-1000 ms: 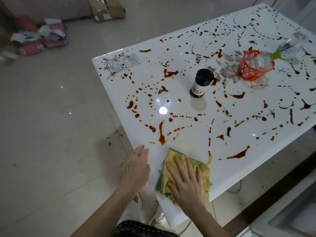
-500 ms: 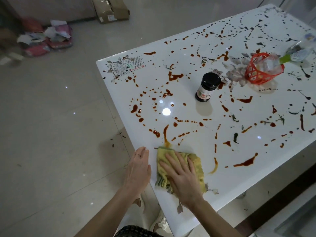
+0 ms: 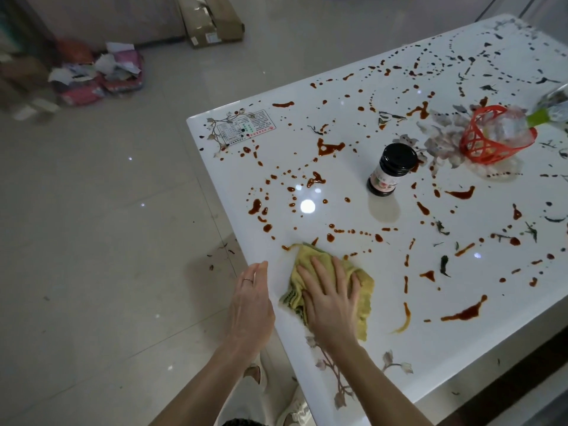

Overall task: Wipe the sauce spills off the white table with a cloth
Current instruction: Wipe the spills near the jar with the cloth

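Cloth [image 3: 365, 287] pushed farther onto table [image 3: 445, 348], right hand [image 3: 330, 302] pressing flat

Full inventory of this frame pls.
Glossy white table: 1, white, right of view
Sauce spills: many, red-brown, over table
Folded yellow cloth: 1, yellow, near corner
Black-lidded dark glass jar: 1, black, mid-table
Red plastic mesh basket: 1, red, far right
Clear green-necked plastic bottle: 1, clear, right edge
Brown cardboard box: 1, brown, floor, top
Paper-and-packet pile: 1, white-pink, floor, left
Left hand: 1, open, at table edge
Right hand: 1, flat on cloth
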`<state>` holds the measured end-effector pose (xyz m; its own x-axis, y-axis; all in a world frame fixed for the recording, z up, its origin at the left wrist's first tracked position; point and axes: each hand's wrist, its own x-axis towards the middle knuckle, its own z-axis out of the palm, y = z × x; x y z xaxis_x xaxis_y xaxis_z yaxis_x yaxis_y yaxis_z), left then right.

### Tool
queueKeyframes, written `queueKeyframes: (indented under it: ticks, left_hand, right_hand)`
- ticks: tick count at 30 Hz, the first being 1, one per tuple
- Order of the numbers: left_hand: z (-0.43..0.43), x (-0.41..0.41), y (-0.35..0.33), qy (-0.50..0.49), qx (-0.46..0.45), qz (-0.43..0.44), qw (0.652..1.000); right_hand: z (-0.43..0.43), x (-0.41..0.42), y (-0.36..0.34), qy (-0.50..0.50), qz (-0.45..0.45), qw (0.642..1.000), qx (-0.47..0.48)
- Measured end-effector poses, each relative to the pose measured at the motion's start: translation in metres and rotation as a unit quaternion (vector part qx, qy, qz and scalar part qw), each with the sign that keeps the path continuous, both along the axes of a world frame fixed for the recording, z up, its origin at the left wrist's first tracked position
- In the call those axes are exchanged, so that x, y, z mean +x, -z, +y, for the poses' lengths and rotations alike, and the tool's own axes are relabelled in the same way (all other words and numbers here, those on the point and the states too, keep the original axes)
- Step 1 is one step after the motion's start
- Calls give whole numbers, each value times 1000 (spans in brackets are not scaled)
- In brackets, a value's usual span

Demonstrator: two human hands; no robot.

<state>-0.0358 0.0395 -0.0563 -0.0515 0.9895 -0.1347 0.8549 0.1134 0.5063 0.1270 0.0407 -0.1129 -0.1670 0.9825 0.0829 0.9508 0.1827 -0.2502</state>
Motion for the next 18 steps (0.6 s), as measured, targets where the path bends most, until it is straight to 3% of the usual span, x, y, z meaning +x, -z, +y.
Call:
queueKeyframes:
  ticks: [6, 14, 18]
  left_hand:
    - [5, -5, 1, 5, -13, -3, 1000]
    - [19, -15, -1, 12, -16, -4, 1000]
    - [20, -18, 2, 7, -19, -9, 1000]
  right_hand:
    - [2, -24, 1, -110, -30, 993, -6]
    - [49, -19, -1, 55, -18, 997, -41]
    - [12, -32, 0, -2, -27, 1000, 3]
